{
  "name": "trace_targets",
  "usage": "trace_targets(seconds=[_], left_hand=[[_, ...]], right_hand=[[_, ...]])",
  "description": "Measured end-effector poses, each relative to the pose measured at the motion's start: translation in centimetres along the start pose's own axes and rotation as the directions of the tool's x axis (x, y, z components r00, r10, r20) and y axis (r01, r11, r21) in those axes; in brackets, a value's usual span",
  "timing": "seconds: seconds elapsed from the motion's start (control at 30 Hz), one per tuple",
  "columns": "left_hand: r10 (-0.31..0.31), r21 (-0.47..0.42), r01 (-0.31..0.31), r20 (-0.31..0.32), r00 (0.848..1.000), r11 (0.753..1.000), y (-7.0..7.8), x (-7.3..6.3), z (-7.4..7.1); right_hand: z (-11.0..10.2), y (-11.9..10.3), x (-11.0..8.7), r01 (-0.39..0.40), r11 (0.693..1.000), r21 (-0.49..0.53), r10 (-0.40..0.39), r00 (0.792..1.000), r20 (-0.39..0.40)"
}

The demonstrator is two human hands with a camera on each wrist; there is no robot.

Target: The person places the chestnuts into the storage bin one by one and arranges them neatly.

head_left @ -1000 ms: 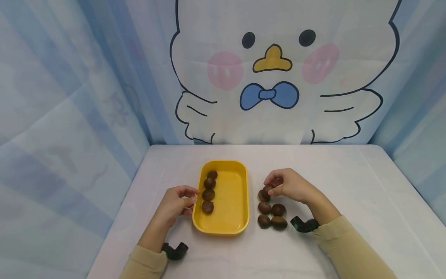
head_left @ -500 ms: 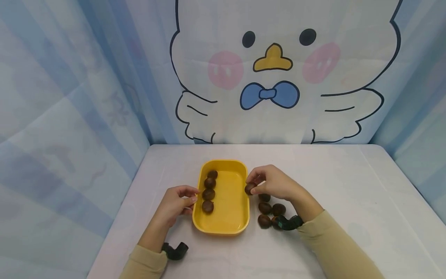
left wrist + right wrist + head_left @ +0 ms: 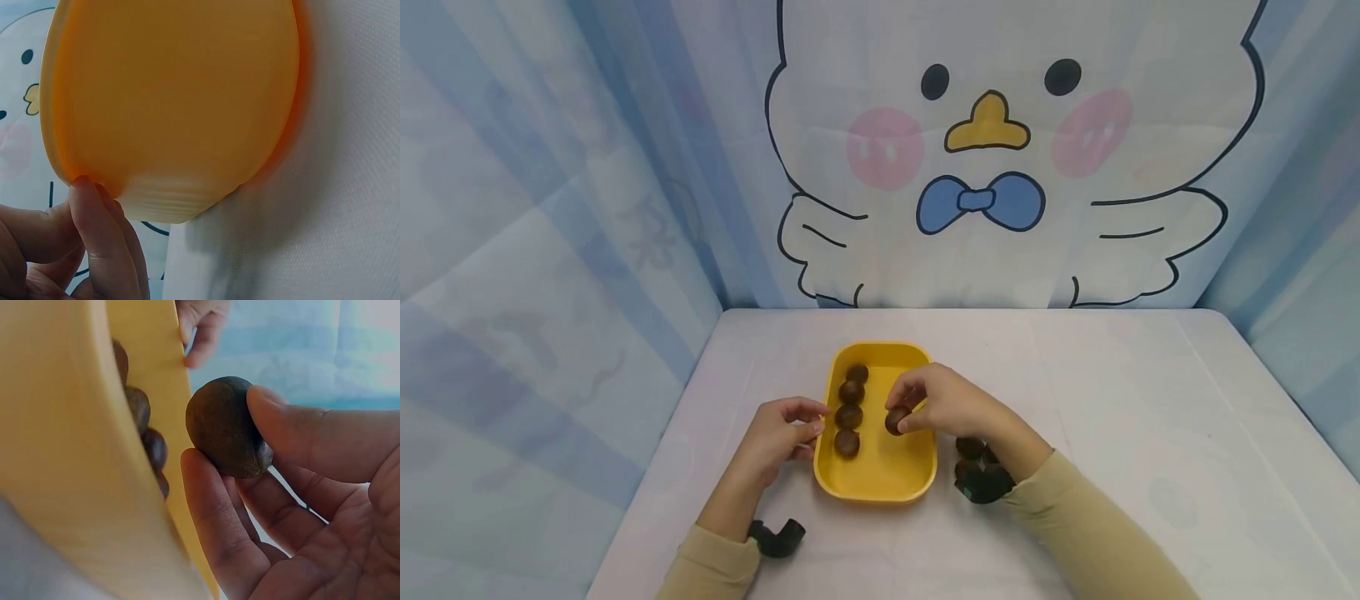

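Note:
Over the right half of a yellow tray [image 3: 876,475], my right hand [image 3: 953,402] pinches a brown chestnut [image 3: 893,421] between thumb and fingertips. The right wrist view shows that chestnut [image 3: 222,425] held up close to the tray's wall. Along the tray's left side lies a row of several chestnuts [image 3: 848,416]. My left hand [image 3: 778,437] touches the tray's left edge with its fingertips. In the left wrist view, the extended fingers [image 3: 103,240] rest against the outside of the tray.
Right of the tray, several more chestnuts [image 3: 969,448] lie on the white table [image 3: 1120,400], partly covered by my right wrist and its black wrist camera [image 3: 983,483]. A curtain [image 3: 880,258] with a cartoon bird hangs behind the table; more curtain stands at both sides.
My right hand has lifted a chestnut from the group on the table and carried it left, over the tray's rim. The left hand and the tray have stayed put.

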State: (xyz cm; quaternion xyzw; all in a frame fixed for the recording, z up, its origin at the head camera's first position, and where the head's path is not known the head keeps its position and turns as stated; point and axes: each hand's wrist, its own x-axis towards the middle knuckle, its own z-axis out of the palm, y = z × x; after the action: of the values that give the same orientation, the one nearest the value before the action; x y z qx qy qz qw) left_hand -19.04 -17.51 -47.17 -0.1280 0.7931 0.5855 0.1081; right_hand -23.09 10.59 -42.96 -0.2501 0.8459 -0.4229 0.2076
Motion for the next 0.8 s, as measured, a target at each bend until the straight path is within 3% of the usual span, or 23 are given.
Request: trace_targets(seconds=[0.4, 0.8], left_hand=[[-0.012, -0.006, 0.012, 0.006, 1.000, 1.000, 0.2, -0.2, 0.0], [0.006, -0.006, -0.006, 0.013, 1.000, 1.000, 0.1, -0.1, -0.1]], right_hand=[[2.3, -1.8, 0.9, 0.047, 0.999, -0.001, -0.047, 0.997, 0.058], [5.0, -2.4, 1.3, 0.017, 0.999, -0.048, -0.013, 0.996, 0.087]])
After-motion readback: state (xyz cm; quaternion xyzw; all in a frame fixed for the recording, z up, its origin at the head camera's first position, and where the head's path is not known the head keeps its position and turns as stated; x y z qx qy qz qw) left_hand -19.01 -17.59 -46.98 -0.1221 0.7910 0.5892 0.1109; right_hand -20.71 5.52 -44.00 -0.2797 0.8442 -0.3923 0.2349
